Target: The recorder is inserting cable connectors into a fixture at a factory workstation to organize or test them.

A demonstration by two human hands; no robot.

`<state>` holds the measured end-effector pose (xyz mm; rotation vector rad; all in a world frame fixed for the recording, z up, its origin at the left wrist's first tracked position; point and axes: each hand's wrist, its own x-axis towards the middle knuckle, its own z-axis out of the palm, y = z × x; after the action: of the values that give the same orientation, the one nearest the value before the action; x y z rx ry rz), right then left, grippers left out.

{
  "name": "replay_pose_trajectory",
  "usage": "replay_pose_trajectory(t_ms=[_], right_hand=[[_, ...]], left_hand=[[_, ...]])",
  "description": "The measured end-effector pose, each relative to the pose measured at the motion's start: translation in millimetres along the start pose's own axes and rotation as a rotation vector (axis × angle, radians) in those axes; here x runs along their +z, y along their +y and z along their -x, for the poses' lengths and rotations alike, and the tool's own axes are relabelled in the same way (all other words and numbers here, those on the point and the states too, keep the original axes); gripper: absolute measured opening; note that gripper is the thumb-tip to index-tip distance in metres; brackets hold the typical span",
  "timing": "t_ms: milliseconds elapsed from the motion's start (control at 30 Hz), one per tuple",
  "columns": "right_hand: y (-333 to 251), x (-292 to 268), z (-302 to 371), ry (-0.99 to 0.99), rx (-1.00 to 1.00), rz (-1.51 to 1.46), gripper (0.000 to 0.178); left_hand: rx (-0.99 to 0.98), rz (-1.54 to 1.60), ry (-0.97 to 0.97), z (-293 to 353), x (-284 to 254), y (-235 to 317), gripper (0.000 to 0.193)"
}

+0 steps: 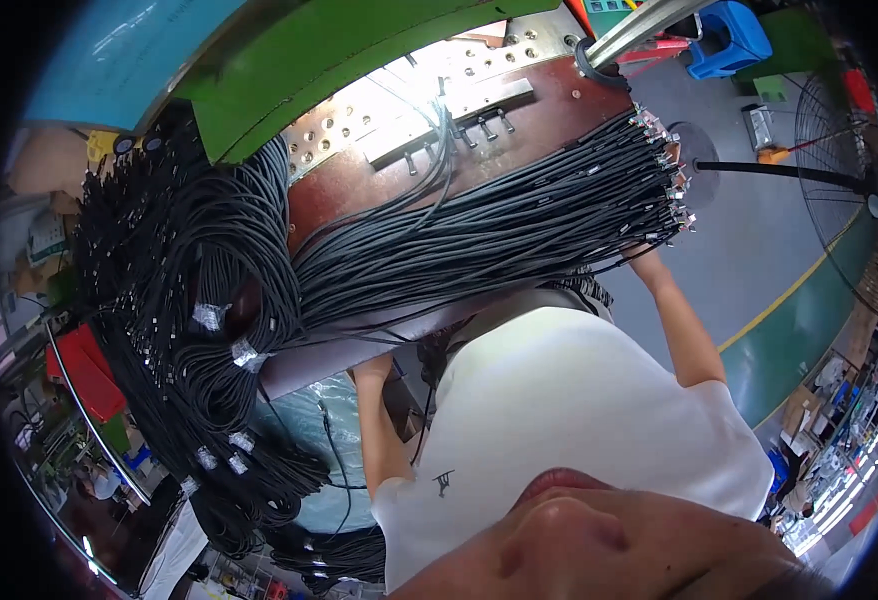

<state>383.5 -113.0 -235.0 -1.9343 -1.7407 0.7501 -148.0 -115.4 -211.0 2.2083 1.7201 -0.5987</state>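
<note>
A thick bundle of black cables (479, 225) lies lengthwise across the workbench, with metal connectors (674, 185) bunched at its right end. My right hand (646, 263) is at the near side of that end, its fingers closed round a black cable and partly hidden by it. Low at the bench's near edge (329, 365), my left hand (371, 369) is close to the edge; its fingers are mostly hidden, so what it holds cannot be seen. Coiled black cables (239, 225) pile up at the bundle's left end, some tied with silvery wraps (249, 355).
A metal bar with bolts (449, 125) sits on the bench under a bright lamp, below a green panel (359, 70). More cables (139, 270) hang at the left. A stand fan (839, 185) and a blue stool (727, 40) stand to the right.
</note>
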Motion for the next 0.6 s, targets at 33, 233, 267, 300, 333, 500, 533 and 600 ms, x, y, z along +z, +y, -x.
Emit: replay_pose_trajectory(t_ms=[33, 233, 267, 300, 333, 500, 533, 600], right_hand=[[-1.1, 0.7, -1.3, 0.066, -0.096, 0.073, 0.024], [-0.4, -68.4, -7.4, 0.037, -0.110, 0.364, 0.037], [25.8, -78.9, -9.8, 0.390, -0.063, 0.060, 0.031], [-48.4, -118.5, -47.7, 0.405, 0.239, -0.257, 0.024], [-40.1, -139.7, -59.9, 0.622, 0.179, -0.192, 0.018], [-205.5, -122.8, -155.0, 0.272, -0.541, -0.081, 0.021], [-218.4, -101.1, -175.2, 0.321, -0.694, 0.102, 0.032], [-234.1, -66.3, -200.2, 0.252, -0.761, 0.301, 0.053]], left_hand=[[0.001, -0.002, -0.001, -1.1, -7.3, 3.4, 0.044], [0.087, 0.495, -0.255, 19.9, -132.1, 58.1, 0.043], [0.169, 0.624, -0.498, 17.5, -171.1, 64.5, 0.042], [0.329, 0.852, -0.523, 16.8, -189.1, 64.9, 0.041], [0.519, 1.071, -0.548, 13.7, -206.3, 67.3, 0.040], [0.917, 0.997, 0.089, -41.4, -259.9, 141.6, 0.051], [0.928, 0.876, 0.216, -53.8, -268.0, 161.5, 0.056], [0.769, 0.455, 0.496, -76.3, -263.4, 181.7, 0.064]])
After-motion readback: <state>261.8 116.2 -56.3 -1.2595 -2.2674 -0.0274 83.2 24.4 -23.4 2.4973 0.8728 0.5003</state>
